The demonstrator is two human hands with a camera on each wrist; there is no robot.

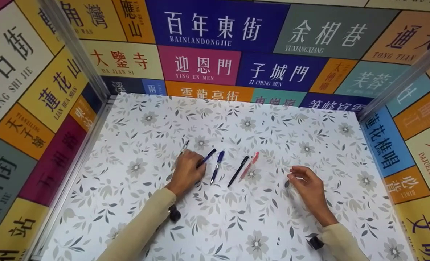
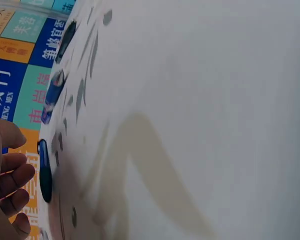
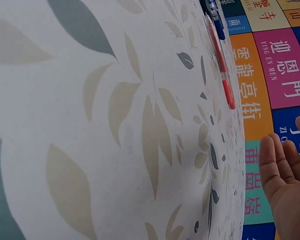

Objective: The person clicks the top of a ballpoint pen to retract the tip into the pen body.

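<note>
My left hand (image 1: 188, 170) is low over the left end of a row of pens, its fingers loosely bent with nothing between them. A dark blue pen (image 1: 207, 157) lies by its thumb side; the left wrist view shows this pen (image 2: 45, 172) just beyond the fingertips. Past the knuckles, a slim grey pen (image 1: 185, 145) is partly covered by the hand. Rightward lie a blue pen (image 1: 217, 167) with a silvery middle, a black pen (image 1: 238, 171) and a pink-red pen (image 1: 249, 166). My right hand (image 1: 309, 186) hovers right of them, fingers relaxed and holding nothing.
The table (image 1: 258, 217) has a white cover with grey flowers and leaves. Panels of coloured Chinese place-name signs (image 1: 204, 65) enclose it at the back and both sides, with metal frame posts (image 1: 403, 61) at the corners.
</note>
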